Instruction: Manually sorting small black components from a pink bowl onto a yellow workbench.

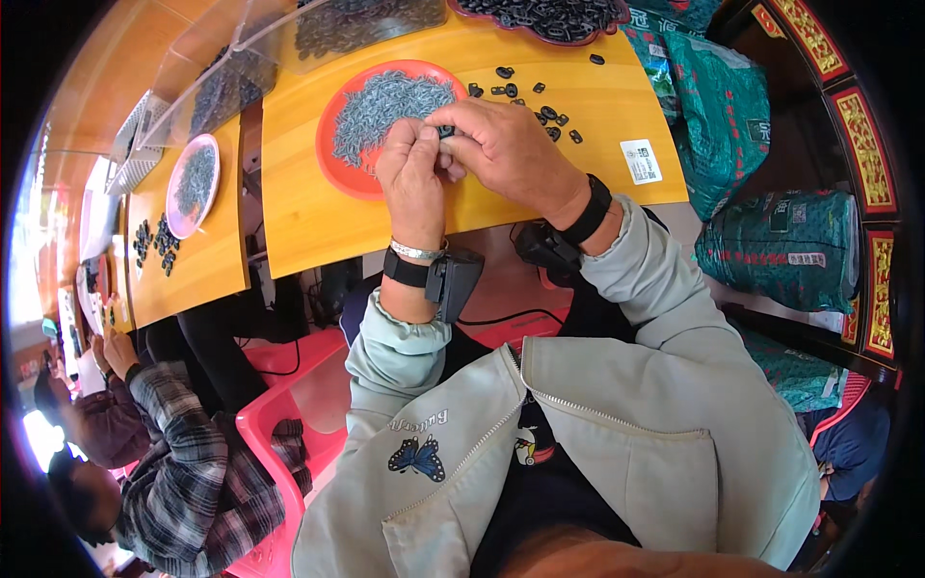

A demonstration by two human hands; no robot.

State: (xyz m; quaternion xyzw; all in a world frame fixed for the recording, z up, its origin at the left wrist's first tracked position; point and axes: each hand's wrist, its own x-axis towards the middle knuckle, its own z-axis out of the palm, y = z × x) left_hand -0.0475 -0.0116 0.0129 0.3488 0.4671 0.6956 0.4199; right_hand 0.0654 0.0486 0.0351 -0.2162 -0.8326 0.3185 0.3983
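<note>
My left hand [414,173] and my right hand [511,144] meet over the near right rim of an orange-red plate [330,154]. Heaped on the plate are small grey screws [385,108]. Between the fingertips of my right hand sits a small dark plastic part [445,131]. The thumb and fingers of my left hand are pinched together right beside that part; whatever they hold is hidden. Loose black plastic parts [551,118] of the same dark colour, several with holes, lie on the table beyond my right hand.
On the yellow wooden table [308,226] stand a dark red bowl of black parts [540,21] and clear bins [356,34]. A label [641,162] lies at the right. Green sacks [780,250] stand right. To the left, a person in a plaid sleeve [173,462] sits by another plate [178,207].
</note>
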